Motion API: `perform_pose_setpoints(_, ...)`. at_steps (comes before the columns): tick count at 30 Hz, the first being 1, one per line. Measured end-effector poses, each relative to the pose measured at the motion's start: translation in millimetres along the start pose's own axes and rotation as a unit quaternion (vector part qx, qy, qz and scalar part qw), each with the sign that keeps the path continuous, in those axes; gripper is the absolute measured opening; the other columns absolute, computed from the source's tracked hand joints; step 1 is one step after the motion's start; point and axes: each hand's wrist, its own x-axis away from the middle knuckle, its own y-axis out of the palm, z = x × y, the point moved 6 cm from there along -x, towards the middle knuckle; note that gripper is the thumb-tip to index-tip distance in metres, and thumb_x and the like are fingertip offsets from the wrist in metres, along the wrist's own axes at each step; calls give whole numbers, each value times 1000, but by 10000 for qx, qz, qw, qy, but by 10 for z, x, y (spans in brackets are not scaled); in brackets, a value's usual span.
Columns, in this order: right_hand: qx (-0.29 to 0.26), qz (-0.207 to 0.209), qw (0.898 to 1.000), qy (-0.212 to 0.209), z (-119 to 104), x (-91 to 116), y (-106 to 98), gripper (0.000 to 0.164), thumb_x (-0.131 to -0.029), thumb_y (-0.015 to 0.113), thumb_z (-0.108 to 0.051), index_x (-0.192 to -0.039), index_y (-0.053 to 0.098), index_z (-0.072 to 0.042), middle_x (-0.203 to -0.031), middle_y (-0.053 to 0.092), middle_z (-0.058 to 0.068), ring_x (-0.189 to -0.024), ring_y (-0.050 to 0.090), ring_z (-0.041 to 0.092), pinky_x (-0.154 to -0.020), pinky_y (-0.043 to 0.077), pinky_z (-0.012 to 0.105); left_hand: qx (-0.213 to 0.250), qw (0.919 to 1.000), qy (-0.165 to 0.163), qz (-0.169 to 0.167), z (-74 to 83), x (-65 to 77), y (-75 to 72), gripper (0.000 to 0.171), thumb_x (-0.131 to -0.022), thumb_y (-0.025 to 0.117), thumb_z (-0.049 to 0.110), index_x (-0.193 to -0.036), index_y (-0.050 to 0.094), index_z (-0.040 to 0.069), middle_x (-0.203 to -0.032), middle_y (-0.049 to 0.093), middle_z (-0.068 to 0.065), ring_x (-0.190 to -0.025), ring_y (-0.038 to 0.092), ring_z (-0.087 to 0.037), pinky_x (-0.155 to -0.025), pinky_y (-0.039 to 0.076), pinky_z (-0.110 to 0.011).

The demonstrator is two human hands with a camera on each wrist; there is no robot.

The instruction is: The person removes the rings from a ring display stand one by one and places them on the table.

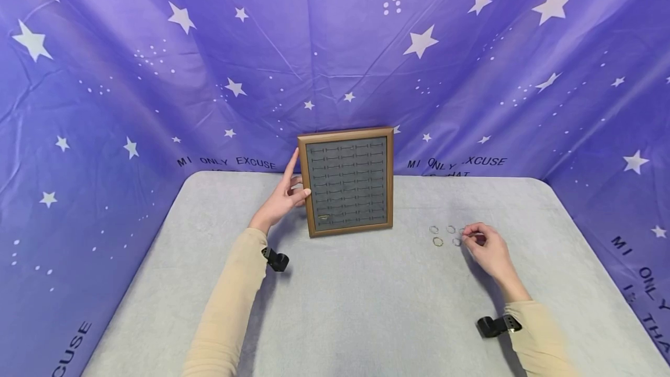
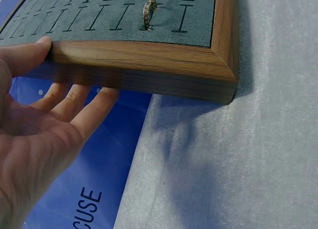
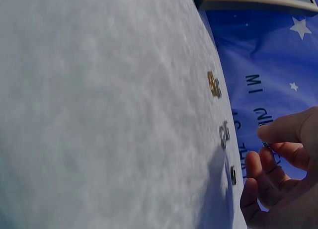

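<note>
A wood-framed ring display board with a grey slotted insert stands propped up near the back of the table. My left hand holds it by its left side, thumb on the front edge and fingers against the side and behind. One gold ring sits in a slot near the board's bottom left corner. On the right, my right hand pinches a small silvery ring between thumb and fingertip, mostly hidden by the fingers. Beside that hand lie a gold ring and several silver rings.
A pale grey cloth covers the table. Purple curtains with white stars and lettering enclose its back and sides. Black wrist cameras are strapped over both sleeves.
</note>
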Motion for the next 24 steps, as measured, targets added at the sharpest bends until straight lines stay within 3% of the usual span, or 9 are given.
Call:
perform_pose_setpoints(10,593,-239,9979,112,163,45,-77,5,-82,66,2,-84,62,4,-76,61,9,-66,46,2,-62,36,23,21,9999,151,-6,9,11,15,98,-94,52,-9,-149,4,56,-135,45,-27,-103,61,-32,-87,49,-53)
perform_pose_setpoints(17,678,-292,9972,85,250,32,-109,7,-81,67,1,-84,63,5,-74,60,6,-62,44,1,-59,35,25,-12,9999,133,48,-8,5,8,97,-94,52,-9,-147,6,59,-134,45,-26,-99,62,-28,-85,51,-51)
perform_pose_setpoints(24,841,-420,9955,93,267,-5,-119,5,-81,65,3,-83,62,6,-72,56,5,-63,44,13,-58,35,30,1,9999,160,40,-4,4,10,97,-94,51,-9,-147,6,59,-134,45,-26,-100,62,-28,-86,50,-53)
